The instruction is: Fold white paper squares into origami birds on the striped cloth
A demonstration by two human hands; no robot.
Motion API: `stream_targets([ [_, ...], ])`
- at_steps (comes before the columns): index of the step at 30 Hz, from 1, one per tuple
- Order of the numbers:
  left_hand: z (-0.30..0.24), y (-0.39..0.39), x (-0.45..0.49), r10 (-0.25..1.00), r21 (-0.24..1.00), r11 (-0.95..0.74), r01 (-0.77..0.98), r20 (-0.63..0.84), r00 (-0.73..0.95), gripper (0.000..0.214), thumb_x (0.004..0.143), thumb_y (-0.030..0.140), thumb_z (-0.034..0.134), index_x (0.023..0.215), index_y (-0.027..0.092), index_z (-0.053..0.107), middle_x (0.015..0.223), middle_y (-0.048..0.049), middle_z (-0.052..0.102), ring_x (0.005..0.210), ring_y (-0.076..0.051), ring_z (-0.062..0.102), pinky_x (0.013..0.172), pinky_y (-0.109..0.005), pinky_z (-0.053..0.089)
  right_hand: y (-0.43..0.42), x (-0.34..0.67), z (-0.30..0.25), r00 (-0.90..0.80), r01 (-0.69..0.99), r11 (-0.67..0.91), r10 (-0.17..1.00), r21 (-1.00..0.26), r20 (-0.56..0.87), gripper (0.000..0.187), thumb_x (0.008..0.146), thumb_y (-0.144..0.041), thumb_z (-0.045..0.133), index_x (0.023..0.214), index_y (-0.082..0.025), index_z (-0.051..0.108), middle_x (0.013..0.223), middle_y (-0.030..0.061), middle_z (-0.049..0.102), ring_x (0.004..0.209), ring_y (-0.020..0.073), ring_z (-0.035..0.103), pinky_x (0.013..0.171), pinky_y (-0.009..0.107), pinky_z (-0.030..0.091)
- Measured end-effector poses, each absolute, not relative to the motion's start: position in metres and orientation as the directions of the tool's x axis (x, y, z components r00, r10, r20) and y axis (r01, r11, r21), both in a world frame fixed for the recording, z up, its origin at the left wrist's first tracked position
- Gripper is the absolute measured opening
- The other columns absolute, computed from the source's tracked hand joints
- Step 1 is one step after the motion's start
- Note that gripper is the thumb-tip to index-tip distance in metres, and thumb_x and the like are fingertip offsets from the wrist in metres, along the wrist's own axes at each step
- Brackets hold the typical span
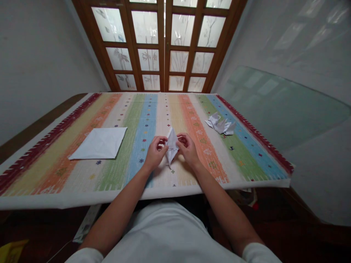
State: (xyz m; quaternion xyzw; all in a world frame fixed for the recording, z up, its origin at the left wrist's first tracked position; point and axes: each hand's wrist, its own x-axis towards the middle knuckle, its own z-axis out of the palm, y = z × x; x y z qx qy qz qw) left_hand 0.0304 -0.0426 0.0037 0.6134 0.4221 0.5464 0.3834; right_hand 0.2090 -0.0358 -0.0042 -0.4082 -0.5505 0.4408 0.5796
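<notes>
A small piece of folded white paper [172, 140], kite-shaped with a pointed top and bottom, is held upright above the striped tablecloth. My left hand [157, 151] pinches its left edge between thumb and fingers. On the opposite edge, my right hand [188, 148] grips it the same way. A crease runs across the middle of the paper, and its lower tip points toward me. Off to the left lie flat white paper sheets [100, 143]. Several folded white paper figures [221, 124] with pointed tips sit together on the right.
A striped tablecloth [142, 106] covers the table, its front edge close to my body. Wooden doors with frosted panes [149, 58] stand beyond the far edge. A glass panel [282, 106] leans by the right wall. Something yellow [12, 251] is at the lower left.
</notes>
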Motion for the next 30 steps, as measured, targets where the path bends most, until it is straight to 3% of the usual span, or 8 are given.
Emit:
stream_targets([
  [5, 0.006, -0.043, 0.028, 0.937, 0.936, -0.334, 0.111, 0.318, 0.142, 0.020, 0.087, 0.027, 0.070, 0.106, 0.019, 0.074, 0.112, -0.0082, 0.074, 0.089, -0.017, 0.070, 0.077, -0.028, 0.057, -0.041, 0.214, 0.000, 0.029, 0.030, 0.353, 0.935, -0.935, 0.354, 0.022, 0.089, -0.042, 0.068, 0.107, -0.028, 0.067, 0.105, 0.0041, 0.069, 0.094, 0.0225, 0.066, 0.080, 0.035, 0.055],
  [11, 0.007, -0.038, 0.024, 0.937, 0.954, -0.300, 0.018, 0.291, 0.196, 0.025, 0.087, 0.034, 0.076, 0.106, 0.018, 0.075, 0.112, -0.0102, 0.077, 0.092, -0.019, 0.073, 0.077, -0.029, 0.061, -0.037, 0.224, 0.005, 0.021, 0.004, 0.272, 0.962, -0.962, 0.272, 0.021, 0.085, -0.042, 0.068, 0.099, -0.027, 0.064, 0.098, 0.0028, 0.067, 0.087, 0.0210, 0.063, 0.071, 0.032, 0.054],
  [15, 0.006, -0.036, 0.024, 0.932, 0.954, -0.298, -0.040, 0.300, 0.202, 0.024, 0.087, 0.036, 0.076, 0.102, 0.018, 0.073, 0.105, -0.0083, 0.076, 0.091, -0.020, 0.073, 0.073, -0.029, 0.063, -0.038, 0.236, 0.017, -0.119, 0.042, 0.200, 0.974, -0.979, 0.194, 0.027, 0.084, -0.044, 0.072, 0.102, -0.026, 0.066, 0.102, 0.0036, 0.070, 0.090, 0.0214, 0.066, 0.072, 0.032, 0.056],
  [19, 0.004, -0.033, 0.024, 0.928, 0.942, -0.336, 0.012, 0.329, 0.176, 0.019, 0.088, 0.033, 0.074, 0.101, 0.019, 0.074, 0.106, -0.0084, 0.077, 0.095, -0.021, 0.074, 0.077, -0.031, 0.064, -0.040, 0.244, 0.028, -0.319, 0.135, 0.259, 0.925, -0.956, 0.206, 0.037, 0.076, -0.030, 0.076, 0.112, -0.025, 0.069, 0.115, 0.0055, 0.074, 0.099, 0.0233, 0.069, 0.090, 0.039, 0.058],
  [22, 0.004, -0.033, 0.025, 0.920, 0.928, -0.365, 0.077, 0.347, 0.181, 0.016, 0.091, 0.033, 0.073, 0.099, 0.019, 0.076, 0.106, -0.0091, 0.078, 0.099, -0.021, 0.074, 0.085, -0.034, 0.064, -0.035, 0.247, 0.032, -0.381, 0.195, 0.309, 0.898, -0.931, 0.218, 0.036, 0.072, -0.022, 0.069, 0.108, -0.021, 0.072, 0.111, 0.0058, 0.075, 0.102, 0.0252, 0.069, 0.098, 0.042, 0.056],
  [25, 0.004, -0.035, 0.026, 0.918, 0.943, -0.329, 0.054, 0.306, 0.252, 0.028, 0.089, 0.038, 0.079, 0.109, 0.019, 0.075, 0.121, -0.0127, 0.076, 0.104, -0.023, 0.074, 0.079, -0.034, 0.066, -0.024, 0.250, 0.031, -0.350, 0.238, 0.304, 0.913, -0.922, 0.210, 0.038, 0.071, -0.022, 0.063, 0.108, -0.019, 0.073, 0.104, 0.0059, 0.075, 0.097, 0.0252, 0.069, 0.092, 0.040, 0.056],
  [30, 0.004, -0.039, 0.029, 0.917, 0.959, -0.285, -0.005, 0.274, 0.290, 0.048, 0.076, 0.032, 0.091, 0.117, 0.021, 0.068, 0.137, -0.0144, 0.065, 0.111, -0.024, 0.070, 0.074, -0.031, 0.066, -0.011, 0.249, 0.026, -0.352, 0.280, 0.299, 0.916, -0.912, 0.192, 0.040, 0.072, -0.023, 0.059, 0.109, -0.020, 0.074, 0.103, 0.0052, 0.074, 0.095, 0.0239, 0.066, 0.085, 0.036, 0.055],
])
